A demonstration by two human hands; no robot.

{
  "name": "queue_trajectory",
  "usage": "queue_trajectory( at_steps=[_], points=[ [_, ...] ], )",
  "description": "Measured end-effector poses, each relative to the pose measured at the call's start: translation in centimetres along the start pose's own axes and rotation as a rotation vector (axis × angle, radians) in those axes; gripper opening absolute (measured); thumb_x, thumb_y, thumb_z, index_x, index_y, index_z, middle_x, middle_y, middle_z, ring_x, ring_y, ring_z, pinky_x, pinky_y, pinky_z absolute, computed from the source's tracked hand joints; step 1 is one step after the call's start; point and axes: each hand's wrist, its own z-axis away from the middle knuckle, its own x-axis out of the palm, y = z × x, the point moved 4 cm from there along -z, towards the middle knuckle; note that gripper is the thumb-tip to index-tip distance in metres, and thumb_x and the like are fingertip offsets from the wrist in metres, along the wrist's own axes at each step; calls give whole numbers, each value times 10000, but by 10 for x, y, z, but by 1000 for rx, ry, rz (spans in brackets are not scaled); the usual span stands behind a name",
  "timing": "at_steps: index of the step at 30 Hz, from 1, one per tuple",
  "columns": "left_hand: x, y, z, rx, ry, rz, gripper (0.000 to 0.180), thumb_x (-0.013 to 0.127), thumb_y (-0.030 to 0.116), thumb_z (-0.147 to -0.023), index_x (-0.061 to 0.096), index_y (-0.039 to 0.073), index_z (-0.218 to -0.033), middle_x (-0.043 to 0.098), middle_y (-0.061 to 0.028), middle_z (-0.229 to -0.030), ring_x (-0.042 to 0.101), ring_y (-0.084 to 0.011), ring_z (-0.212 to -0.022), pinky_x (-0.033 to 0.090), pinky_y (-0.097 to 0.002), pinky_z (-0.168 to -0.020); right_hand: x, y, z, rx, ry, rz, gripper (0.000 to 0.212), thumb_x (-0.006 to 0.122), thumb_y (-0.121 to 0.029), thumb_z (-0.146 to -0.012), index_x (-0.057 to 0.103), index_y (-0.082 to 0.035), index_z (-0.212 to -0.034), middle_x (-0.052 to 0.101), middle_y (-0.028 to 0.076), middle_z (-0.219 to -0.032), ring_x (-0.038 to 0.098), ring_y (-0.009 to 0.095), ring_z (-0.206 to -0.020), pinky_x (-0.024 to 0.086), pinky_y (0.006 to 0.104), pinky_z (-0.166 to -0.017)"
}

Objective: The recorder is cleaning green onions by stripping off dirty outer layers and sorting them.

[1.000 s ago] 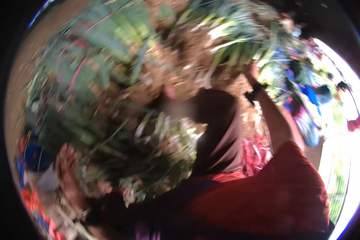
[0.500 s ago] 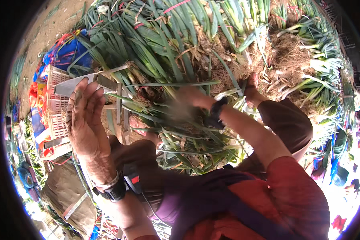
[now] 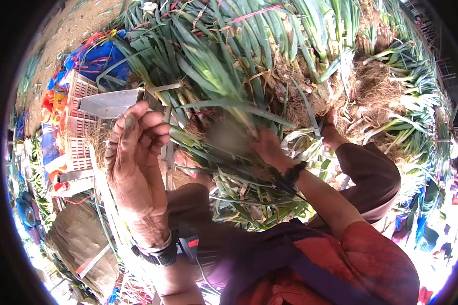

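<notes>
My left hand (image 3: 140,168) is raised palm-up at the left. Its fingers are loosely bent, and I see nothing held in them. Behind its fingertips a flat grey metal piece (image 3: 107,103) juts from a wooden frame. My right hand (image 3: 270,148) is closed around the root end of a green leek (image 3: 206,61), whose leaves fan away to the upper left. Motion smears the leek and part of that hand. Below the right hand lies a heap of loose leaves and stalks (image 3: 254,198).
Piled leek bundles (image 3: 295,30) with root masses (image 3: 374,89) fill the far side and right. To the left stand a pale plastic crate (image 3: 81,147) and a blue bag (image 3: 99,61). Brown cardboard (image 3: 84,239) lies at lower left. My bent knees flank the leaf heap.
My right hand has gone from a blur over the pile to gripping a leek with its leaves swung upward. My left hand has shifted right, its fingers more bent.
</notes>
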Motion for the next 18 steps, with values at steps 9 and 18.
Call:
queue_trajectory(
  at_steps=[9,18],
  points=[
    [21,-39,-11,-30,-46,-95,226,601,161,-886,609,34,-1072,668,-78,-920,624,-129,-765,487,-239,-720,-77,21,66,180,17,-336,267,586,-215,-855,560,27,-964,552,74,-614,532,127,-500,424,321,-452],
    [74,-91,-16,9,-298,-139,329,666,212,-849,594,-5,-1085,645,-138,-982,643,-216,-869,539,-318,-798,-160,-68,116,-59,207,-359,239,633,-161,-863,480,-10,-967,537,125,-674,541,190,-545,443,358,-492]
  ],
)
